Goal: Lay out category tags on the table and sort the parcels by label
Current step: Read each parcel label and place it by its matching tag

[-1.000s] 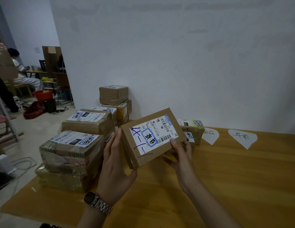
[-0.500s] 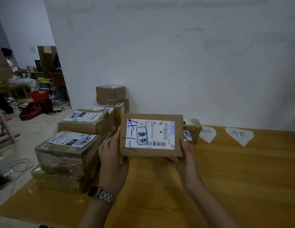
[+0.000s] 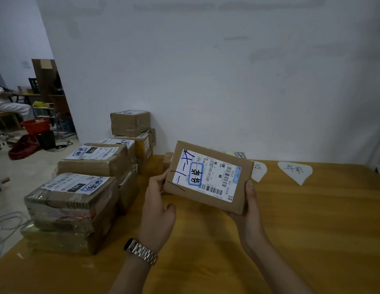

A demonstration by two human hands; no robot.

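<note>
Brown cardboard makes the flat parcel (image 3: pixel 208 177), which is held in the air above the wooden table (image 3: pixel 312 230), a little left of the middle. It is tilted, with the left end higher than the right end. Its white shipping label (image 3: pixel 214 179) faces up toward the camera and carries barcodes, a blue stamped box and blue handwriting.

The left hand (image 3: pixel 157 209) grips the left short edge, the fingers curled around it. The right hand (image 3: pixel 251 211) grips the near right corner from below, with the thumb lying along the right edge. A metal watch (image 3: pixel 142 252) is on the left wrist.

On the left part of the table stand the stacked parcels (image 3: pixel 79 200), wrapped in tape and with labels on top. They go in a row toward the far wall (image 3: pixel 227 81), where one small box (image 3: pixel 129 123) sits on top of others.

Far right on the table lie two white paper tags with handwriting. The right tag (image 3: pixel 296 171) is fully visible; the left tag (image 3: pixel 259 169) is partly hidden behind the held parcel. Just behind the held parcel, one more small parcel (image 3: pixel 238 154) shows only its top edge.
</note>
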